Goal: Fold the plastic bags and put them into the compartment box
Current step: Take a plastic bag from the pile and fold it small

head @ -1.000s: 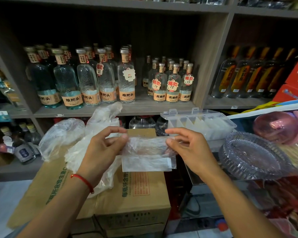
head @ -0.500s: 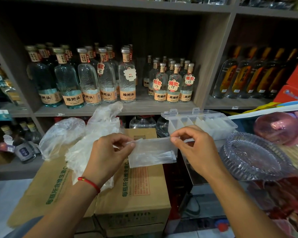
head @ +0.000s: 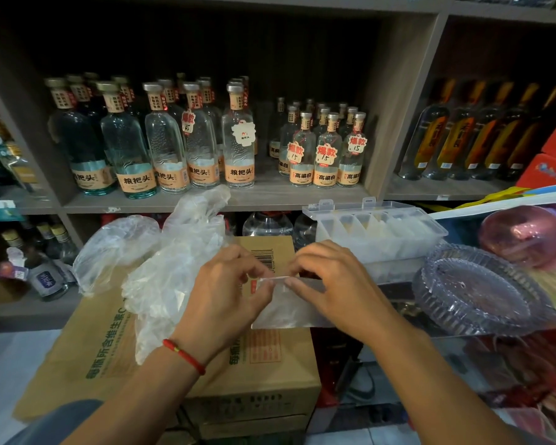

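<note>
Your heap of loose plastic bags [head: 174,271] lies on the left half of the cardboard carton [head: 270,374], spilling over its left edge. Behind the carton's far right corner the clear compartment box [head: 376,232] stands open, lid tipped back, with folded bags showing in several of its cells. Just right of it sits a ribbed clear plastic dish [head: 482,290], and liquor bottles [head: 238,139] line the shelf behind. Nothing stands between your hands and the box. Your left hand [head: 225,300], red cord at the wrist, and your right hand [head: 337,290] meet over the carton's near right part, fingertips nearly touching, each pinching the top edge of the folded plastic bag [head: 286,309], which hangs below them.
</note>
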Demonstrator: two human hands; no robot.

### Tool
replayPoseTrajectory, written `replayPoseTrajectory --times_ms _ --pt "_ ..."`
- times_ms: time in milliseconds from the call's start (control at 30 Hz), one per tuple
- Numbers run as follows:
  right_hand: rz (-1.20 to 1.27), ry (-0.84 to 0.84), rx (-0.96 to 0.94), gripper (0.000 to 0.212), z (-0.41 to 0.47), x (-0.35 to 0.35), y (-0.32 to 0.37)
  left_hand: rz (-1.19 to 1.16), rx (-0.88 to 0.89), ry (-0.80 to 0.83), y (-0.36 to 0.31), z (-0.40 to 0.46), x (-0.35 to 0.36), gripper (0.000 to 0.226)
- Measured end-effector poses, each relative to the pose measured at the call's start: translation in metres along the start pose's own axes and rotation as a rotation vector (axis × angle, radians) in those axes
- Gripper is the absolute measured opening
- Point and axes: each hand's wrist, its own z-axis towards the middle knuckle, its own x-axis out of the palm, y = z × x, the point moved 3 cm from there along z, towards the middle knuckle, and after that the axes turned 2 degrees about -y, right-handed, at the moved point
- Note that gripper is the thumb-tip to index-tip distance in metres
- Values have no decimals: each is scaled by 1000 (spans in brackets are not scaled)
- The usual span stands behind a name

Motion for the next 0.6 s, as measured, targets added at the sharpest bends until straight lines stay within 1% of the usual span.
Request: replayPoseTrajectory --times_ms 100,233,267,300,367,400,467,533,600 --pt "-34 6 43 19 -3 -8 -13 10 -26 0 3 1 -2 8" --pt "12 21 33 40 -3 -10 -5 21 20 20 0 0 -1 8" --pt "24 41 11 42 -3 -7 0 12 40 22 -2 -1 1 7" --pt "25 57 -8 39 -2 -3 3 -1 53 24 -3 -1 2 6" --pt "57 43 2 24 -3 1 3 -59 38 50 -3 0 3 6" --pt "110 19 42 15 -3 -1 0 -105 3 87 0 0 4 8" --pt "264 -33 143 2 -6 -7 -9 -205 -97 204 6 1 6 18" --pt "369 -96 200 6 -10 -15 -18 -313 -173 270 12 1 7 23" --pt "418 -103 223 10 -13 -22 -25 -353 -179 240 13 1 7 15"
